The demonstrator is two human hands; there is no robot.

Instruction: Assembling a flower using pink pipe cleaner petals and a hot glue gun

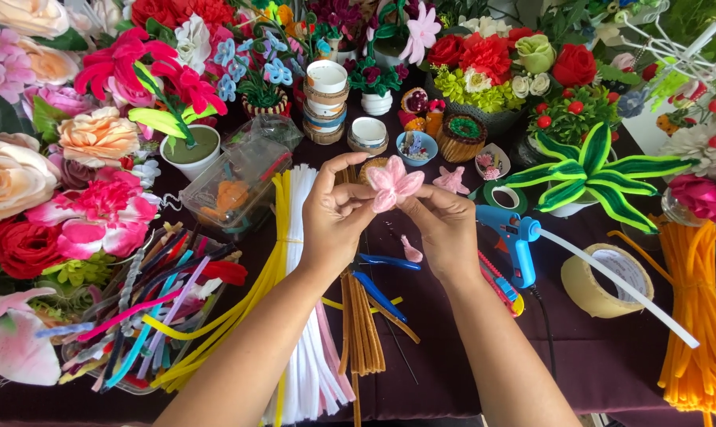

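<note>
At frame centre, the left hand (336,215) and right hand (445,225) both pinch the pink pipe-cleaner flower (393,183) — petals face up, held between the fingertips, equally near each hand.

A clear plastic bag (239,178) is lying left of centre on the dark tablecloth, just beside the bundle of yellow and white pipe cleaners; it is crinkling around something orange inside (the contents are too blurred to tell). Behind it, a stack of round tubs (325,101) with white lids and brown and blue bands is standing near the flower pots, and one more low round tub (368,134) with a white lid is sitting just to its right. No signs or screens are showing, and no label is reading clearly anywhere on the crowded table.
</note>
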